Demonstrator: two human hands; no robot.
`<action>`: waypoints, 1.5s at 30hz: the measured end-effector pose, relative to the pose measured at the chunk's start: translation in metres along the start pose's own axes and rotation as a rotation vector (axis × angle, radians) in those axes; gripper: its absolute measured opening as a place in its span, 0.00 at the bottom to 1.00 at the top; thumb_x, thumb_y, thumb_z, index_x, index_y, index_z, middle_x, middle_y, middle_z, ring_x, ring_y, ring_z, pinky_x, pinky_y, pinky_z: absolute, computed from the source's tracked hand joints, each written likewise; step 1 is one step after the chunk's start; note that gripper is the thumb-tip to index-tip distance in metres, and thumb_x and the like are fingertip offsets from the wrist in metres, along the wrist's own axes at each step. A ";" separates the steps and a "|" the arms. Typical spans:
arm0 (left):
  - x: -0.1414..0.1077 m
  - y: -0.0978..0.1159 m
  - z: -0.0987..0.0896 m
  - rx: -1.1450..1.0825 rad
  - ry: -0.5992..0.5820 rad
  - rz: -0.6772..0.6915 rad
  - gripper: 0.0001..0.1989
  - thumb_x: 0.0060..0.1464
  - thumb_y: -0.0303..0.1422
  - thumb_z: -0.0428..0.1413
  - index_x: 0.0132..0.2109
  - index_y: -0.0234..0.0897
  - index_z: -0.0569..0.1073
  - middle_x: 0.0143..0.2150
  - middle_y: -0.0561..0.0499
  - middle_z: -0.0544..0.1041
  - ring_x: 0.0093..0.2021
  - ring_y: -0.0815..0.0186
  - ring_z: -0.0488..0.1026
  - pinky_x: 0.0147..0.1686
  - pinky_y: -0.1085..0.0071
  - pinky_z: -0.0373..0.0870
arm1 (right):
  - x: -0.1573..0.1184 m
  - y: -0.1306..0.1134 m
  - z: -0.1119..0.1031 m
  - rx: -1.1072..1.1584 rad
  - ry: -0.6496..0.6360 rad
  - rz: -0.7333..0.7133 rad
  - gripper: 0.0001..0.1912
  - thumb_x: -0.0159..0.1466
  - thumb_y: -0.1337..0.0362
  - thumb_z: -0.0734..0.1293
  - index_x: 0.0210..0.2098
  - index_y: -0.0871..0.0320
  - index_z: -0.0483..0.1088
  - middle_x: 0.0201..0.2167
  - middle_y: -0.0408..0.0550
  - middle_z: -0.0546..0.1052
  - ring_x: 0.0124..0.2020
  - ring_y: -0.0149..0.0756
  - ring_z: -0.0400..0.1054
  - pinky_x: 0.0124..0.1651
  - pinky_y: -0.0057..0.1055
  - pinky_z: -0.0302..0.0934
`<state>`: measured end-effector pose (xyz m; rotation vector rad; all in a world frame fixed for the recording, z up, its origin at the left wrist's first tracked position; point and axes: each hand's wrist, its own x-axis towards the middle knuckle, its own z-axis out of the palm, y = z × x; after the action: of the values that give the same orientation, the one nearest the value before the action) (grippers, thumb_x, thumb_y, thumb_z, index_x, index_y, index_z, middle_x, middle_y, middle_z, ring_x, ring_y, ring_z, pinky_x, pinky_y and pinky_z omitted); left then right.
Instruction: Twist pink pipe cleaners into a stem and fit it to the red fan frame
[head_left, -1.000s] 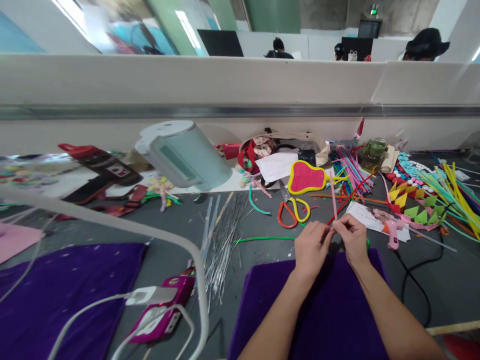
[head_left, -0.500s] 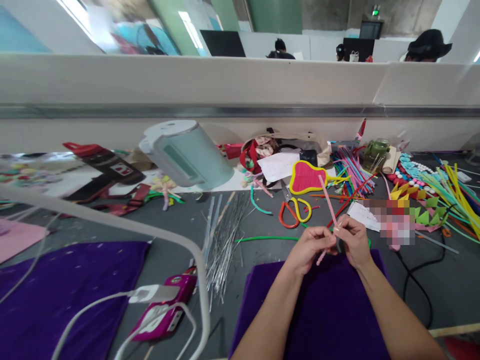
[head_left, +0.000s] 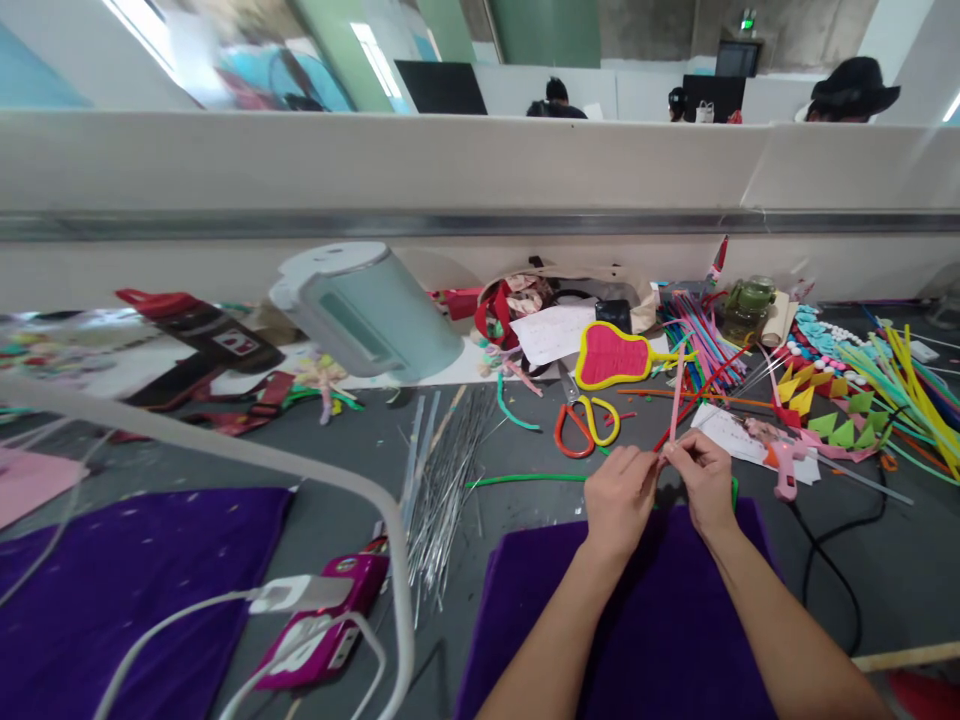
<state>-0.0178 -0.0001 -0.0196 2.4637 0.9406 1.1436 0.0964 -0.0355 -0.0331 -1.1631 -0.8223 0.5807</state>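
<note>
Thin pink fuzzy-looking strip (head_left: 678,385): upright above 2 hands' fingertips; low grip leaves its length free.
Left hand (head_left: 621,500): pinched on strip's base, likely steadying it.
Right hand (head_left: 701,480): pinching there too, probably for fine control.
Orange-and-yellow-handled metal scissors (head_left: 589,425): on grey tabletop (head_left: 532,540), handles nearer, presumably for easy reach.
Pink plastic glue gun (head_left: 785,465): orange nozzle over white paper (head_left: 724,433), maybe catching drips.

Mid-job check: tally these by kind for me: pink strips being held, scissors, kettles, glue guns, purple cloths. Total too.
Held pink strip: 1
Scissors: 1
Kettle: 1
Glue gun: 1
Purple cloths: 2
Total: 6
</note>
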 end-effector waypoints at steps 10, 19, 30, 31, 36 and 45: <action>0.010 -0.002 -0.007 -0.949 -0.334 -0.635 0.16 0.48 0.42 0.59 0.23 0.34 0.69 0.17 0.55 0.66 0.17 0.74 0.58 0.20 0.76 0.56 | 0.001 -0.005 -0.003 0.127 -0.101 0.019 0.08 0.54 0.66 0.69 0.20 0.57 0.67 0.21 0.40 0.65 0.25 0.30 0.59 0.30 0.28 0.54; 0.009 -0.003 0.000 -1.085 -0.363 -0.721 0.16 0.44 0.43 0.62 0.24 0.34 0.69 0.17 0.56 0.67 0.18 0.74 0.61 0.24 0.74 0.63 | 0.001 -0.009 -0.001 0.168 -0.066 0.068 0.10 0.53 0.65 0.70 0.18 0.57 0.66 0.20 0.39 0.65 0.24 0.30 0.58 0.29 0.28 0.55; 0.004 0.005 -0.003 -0.232 -0.073 -0.158 0.13 0.57 0.34 0.52 0.25 0.37 0.70 0.24 0.52 0.67 0.28 0.67 0.63 0.29 0.72 0.57 | 0.002 -0.003 -0.002 0.082 -0.061 0.051 0.08 0.56 0.66 0.68 0.21 0.57 0.69 0.20 0.40 0.70 0.25 0.32 0.63 0.32 0.30 0.57; 0.005 0.004 -0.003 -0.305 -0.087 -0.201 0.13 0.56 0.34 0.53 0.24 0.37 0.69 0.23 0.52 0.66 0.28 0.68 0.63 0.29 0.73 0.57 | 0.002 -0.003 -0.002 0.082 -0.063 0.050 0.08 0.56 0.66 0.68 0.21 0.57 0.69 0.20 0.40 0.69 0.24 0.32 0.63 0.32 0.30 0.57; 0.009 -0.001 -0.004 -0.928 -0.298 -0.640 0.15 0.47 0.39 0.60 0.23 0.35 0.68 0.17 0.57 0.65 0.18 0.74 0.58 0.21 0.75 0.57 | 0.002 -0.005 -0.002 0.110 -0.059 0.045 0.08 0.53 0.66 0.69 0.19 0.57 0.67 0.20 0.39 0.66 0.24 0.30 0.59 0.30 0.29 0.55; 0.009 -0.006 0.002 -1.342 -0.441 -0.819 0.18 0.40 0.41 0.65 0.23 0.35 0.66 0.15 0.59 0.63 0.16 0.76 0.58 0.26 0.71 0.69 | 0.000 -0.007 -0.001 0.165 -0.081 0.049 0.10 0.53 0.66 0.69 0.19 0.57 0.66 0.20 0.39 0.65 0.24 0.30 0.58 0.29 0.28 0.53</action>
<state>-0.0146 0.0102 -0.0189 0.9860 0.5781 0.5311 0.0975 -0.0381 -0.0262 -1.0168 -0.8005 0.7267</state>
